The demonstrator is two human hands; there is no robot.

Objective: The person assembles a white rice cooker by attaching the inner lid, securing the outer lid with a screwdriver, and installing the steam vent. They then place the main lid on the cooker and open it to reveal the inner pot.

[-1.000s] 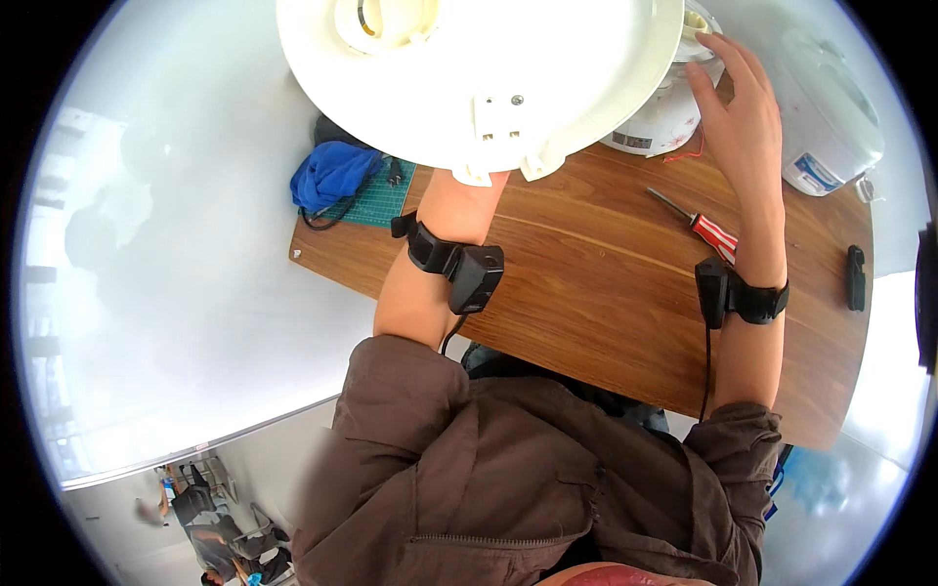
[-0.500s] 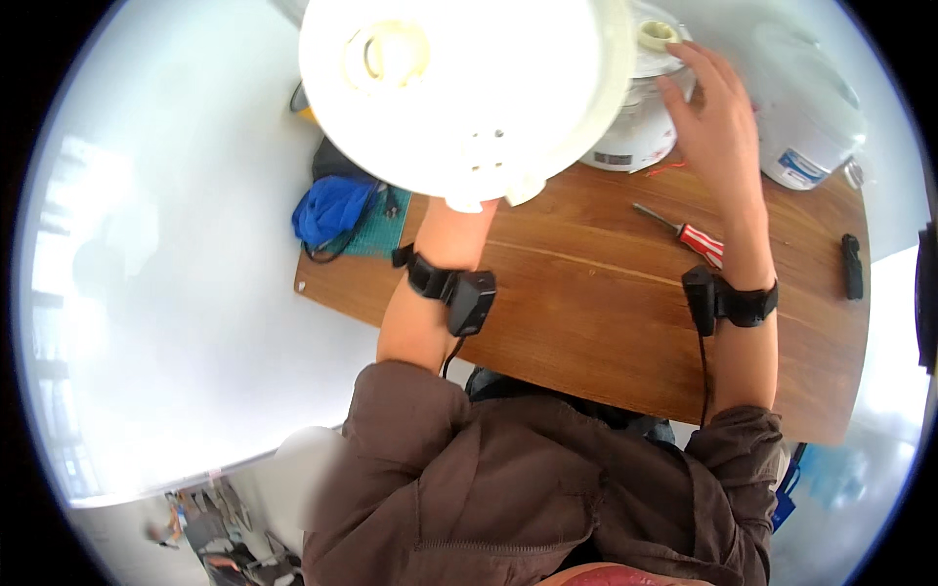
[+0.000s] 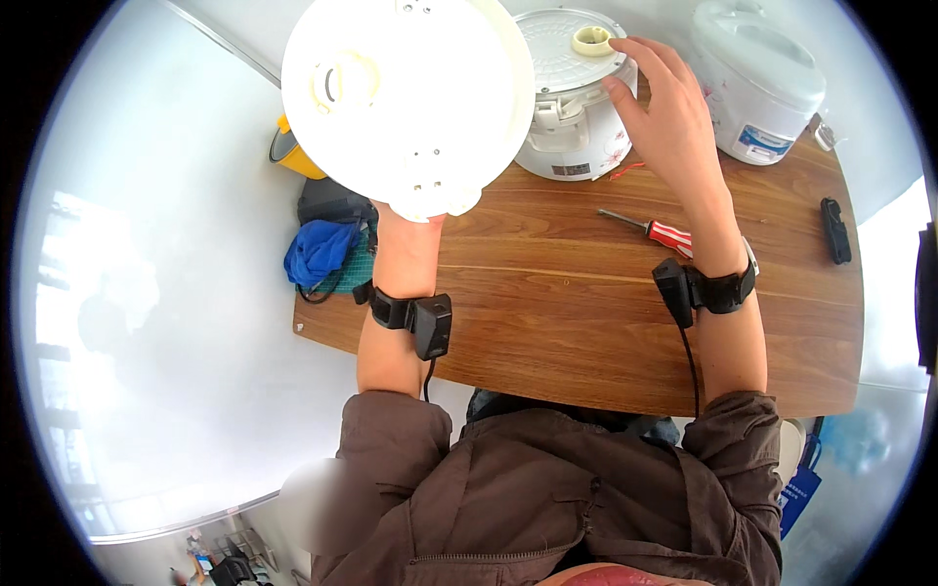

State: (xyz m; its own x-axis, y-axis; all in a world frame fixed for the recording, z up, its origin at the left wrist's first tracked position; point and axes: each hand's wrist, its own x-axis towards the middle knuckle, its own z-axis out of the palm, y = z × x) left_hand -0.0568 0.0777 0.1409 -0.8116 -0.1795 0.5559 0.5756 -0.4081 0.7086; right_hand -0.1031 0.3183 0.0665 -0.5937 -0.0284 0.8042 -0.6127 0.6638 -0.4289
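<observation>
Right hand (image 3: 671, 112) wide-fingered by the cooker (image 3: 567, 137), I needed the cover (image 3: 440, 98) steady but couldn't tell the hidden left hand's grip.

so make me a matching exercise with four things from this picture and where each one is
Things
1. White round plastic cover
2. Red-and-white striped screwdriver
3. Blue fabric bundle
4. Cream plastic ring

Places
a. By the green gridded mat
b. On top of the white flower-patterned round appliance, at the right hand's fingertips
c. Blocking the left hand from view
d. Lying on the brown wooden tabletop, left of the right forearm

Pairs: 1-c, 2-d, 3-a, 4-b
</observation>
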